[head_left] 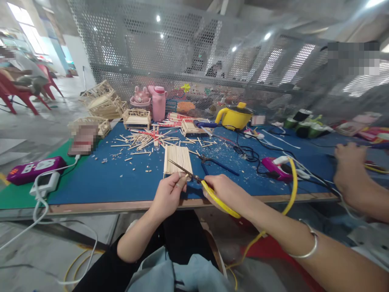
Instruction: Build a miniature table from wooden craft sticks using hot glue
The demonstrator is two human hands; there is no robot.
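Close to the table's front edge, a flat panel of pale wooden sticks (179, 156) lies in front of me. My left hand (168, 192) is closed at the panel's near edge, its fingers pinching a short piece of wooden stick (187, 176). Yellow-handled scissors (217, 198) are gripped in my right hand (223, 190). Their dark blades reach left across the panel, just above my left fingertips. Blue-handled pliers (223, 166) rest on the mat right of the panel. Beyond it is a loose pile of sticks (148, 140) with scattered offcuts.
Small stick-built furniture pieces (136, 119) stand at the back, near a pink flask (158, 103) and a yellow pot (234, 117). Left are a phone (83, 140) and a purple case (36, 169). Cables and a purple power strip (276, 168) lie right, near another person's hand (349, 162).
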